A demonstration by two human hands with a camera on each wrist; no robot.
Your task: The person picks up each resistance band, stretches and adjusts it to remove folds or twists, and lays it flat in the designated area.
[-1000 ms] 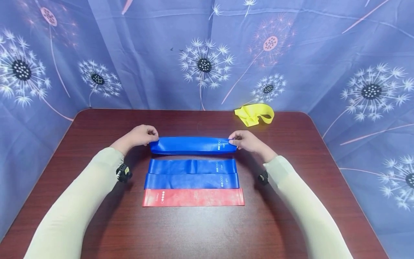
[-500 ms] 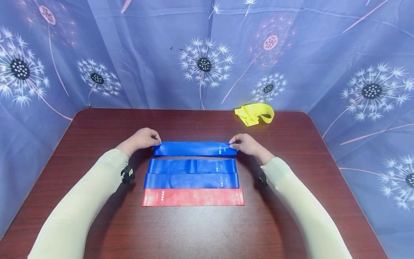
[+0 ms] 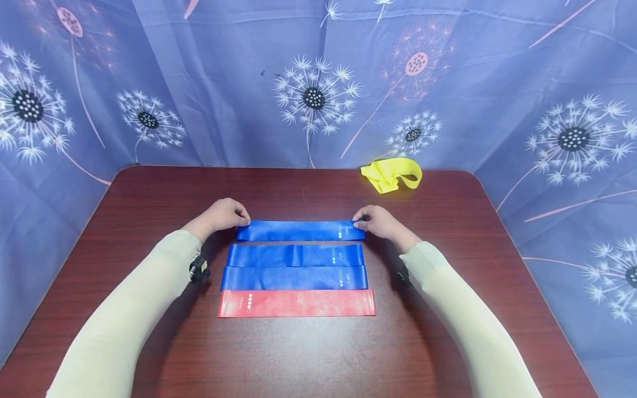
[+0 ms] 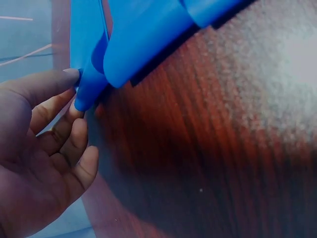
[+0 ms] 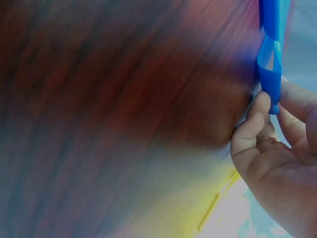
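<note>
A flat blue loop resistance band marked "Light" lies stretched out crosswise, farthest from me in a row of bands. My left hand pinches its left end at the upper corner; the left wrist view has thumb and fingers on the folded end. The right end is between the thumb and fingertips of my right hand, beside the printed dots. Just nearer lie two more blue bands, one slightly overlapping or touching the other. A red band marked "Heavy" borders the nearest blue one.
A crumpled yellow band sits at the table's back edge, right of centre. The dark wooden table is bounded by blue dandelion-print cloth at the back and sides. Each wrist carries a small black camera.
Both hands have brought the far blue band toward me and down, near the other blue bands. It went from a slightly open loop to flat. The left hand shifted slightly right.
</note>
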